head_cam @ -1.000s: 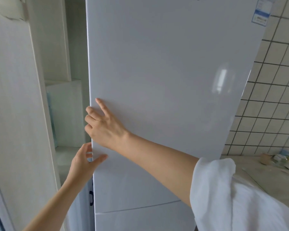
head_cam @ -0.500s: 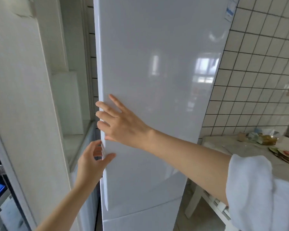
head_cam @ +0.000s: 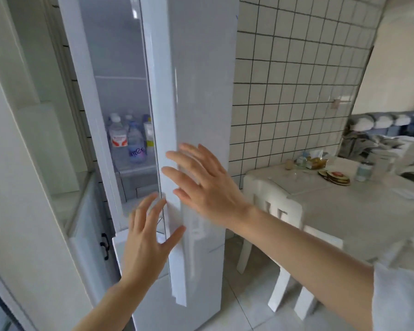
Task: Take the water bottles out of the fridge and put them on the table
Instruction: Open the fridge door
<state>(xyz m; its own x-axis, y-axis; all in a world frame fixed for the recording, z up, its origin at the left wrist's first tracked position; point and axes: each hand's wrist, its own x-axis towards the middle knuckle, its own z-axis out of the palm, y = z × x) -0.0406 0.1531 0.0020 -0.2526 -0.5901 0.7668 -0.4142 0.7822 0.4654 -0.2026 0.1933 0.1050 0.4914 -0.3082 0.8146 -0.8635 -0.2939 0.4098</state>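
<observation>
The white fridge door [head_cam: 196, 91] stands swung partly open, edge toward me. Inside, several water bottles stand on a shelf: one with a red-and-white label [head_cam: 117, 136], a bluish one [head_cam: 135, 145] in front, and a yellow-labelled bottle [head_cam: 148, 132] half hidden by the door. My left hand [head_cam: 148, 237] is spread open just before the door's edge, holding nothing. My right hand [head_cam: 201, 185] is spread open against the door's front, fingers apart. The white table [head_cam: 356, 206] stands to the right.
A white plastic chair [head_cam: 273, 211] stands between fridge and table. On the table are plates [head_cam: 336, 177], a small bottle [head_cam: 362, 172] and cluttered items [head_cam: 306, 161]. A tiled wall [head_cam: 296, 80] is behind; a cabinet with a dark handle [head_cam: 104, 246] is left of the fridge.
The fridge door has swung open, showing the bottles inside. Both hands have come off their grip on the door edge and are spread. The view has turned right toward the table.
</observation>
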